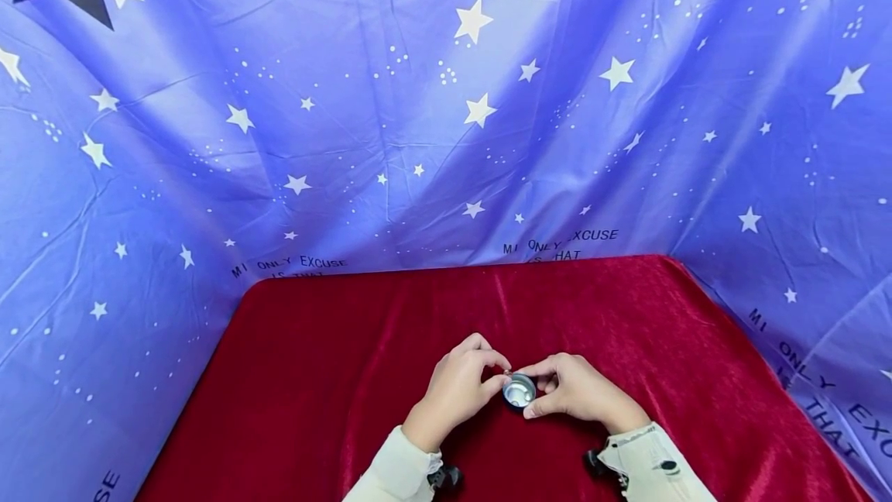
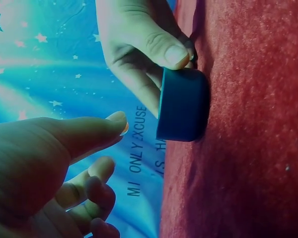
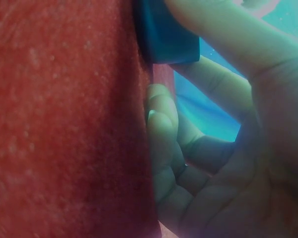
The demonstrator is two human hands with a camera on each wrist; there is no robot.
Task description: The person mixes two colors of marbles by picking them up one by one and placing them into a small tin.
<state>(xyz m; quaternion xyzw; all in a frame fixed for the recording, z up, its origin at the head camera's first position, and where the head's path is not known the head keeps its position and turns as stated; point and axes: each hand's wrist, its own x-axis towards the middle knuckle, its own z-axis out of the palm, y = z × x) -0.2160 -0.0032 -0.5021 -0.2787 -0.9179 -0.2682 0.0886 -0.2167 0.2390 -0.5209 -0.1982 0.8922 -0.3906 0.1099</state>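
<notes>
A small round tin (image 1: 519, 392), dark blue outside with a shiny silvery inside, stands open side up on the red cloth. My right hand (image 1: 578, 390) grips it between thumb and forefinger from the right. In the left wrist view the tin's smooth blue wall (image 2: 183, 105) shows side-on, the right thumb on it. My left hand (image 1: 456, 384) is at the tin's left rim, thumb and forefinger brought together. A tiny orange-brown piece (image 1: 509, 372) shows at those fingertips; its kind is too small to make out. The right wrist view shows the tin (image 3: 169, 37) only in part.
Red velvety cloth (image 1: 313, 378) covers the table. A blue-purple curtain (image 1: 390, 122) with white stars and printed words hangs behind it and along both sides. Pale sleeves (image 1: 400, 467) cover my forearms, with a dark device at each wrist.
</notes>
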